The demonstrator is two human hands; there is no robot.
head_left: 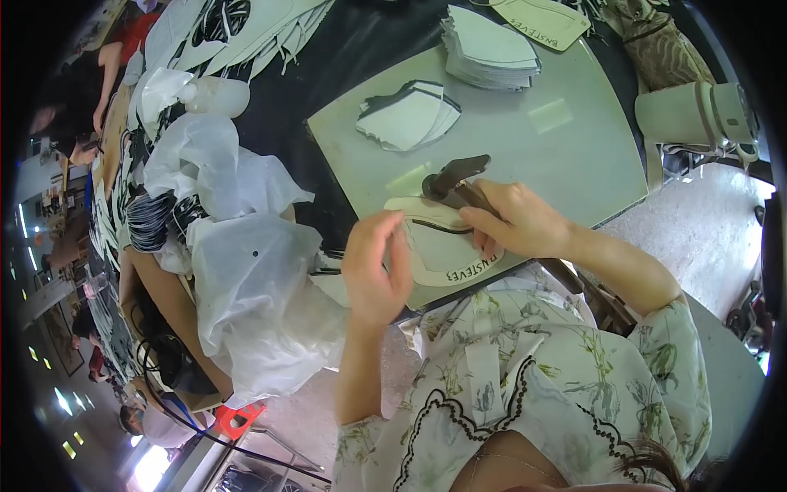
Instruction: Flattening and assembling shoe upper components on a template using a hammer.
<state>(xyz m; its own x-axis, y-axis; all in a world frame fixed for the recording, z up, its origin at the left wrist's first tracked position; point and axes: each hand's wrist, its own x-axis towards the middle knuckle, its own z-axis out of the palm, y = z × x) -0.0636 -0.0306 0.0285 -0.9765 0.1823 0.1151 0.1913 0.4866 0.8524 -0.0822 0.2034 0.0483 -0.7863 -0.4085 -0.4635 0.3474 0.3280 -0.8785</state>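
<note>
A cream shoe-part template (428, 264) with a large opening and a narrow dark-edged slot lies near the front edge of a pale work board (566, 156). My right hand (520, 220) is closed round the handle of a dark-headed hammer (453, 177), whose head rests over the template's far edge. Beside the template's left edge is my left hand (375, 266), its fingers extended and the thumb apart, with nothing visible in it. Farther back on the board lie a few loose white cut pieces (414, 115) with dark edges, and a taller stack of white pieces (492, 53).
Crumpled translucent plastic bags (254, 287) cover the left side, above a cardboard box (176, 328). Large white cut sheets (270, 25) lie at the far left. Another cream template (543, 20) is at the back. A pale thermos (693, 115) lies at the right. Other people work far left.
</note>
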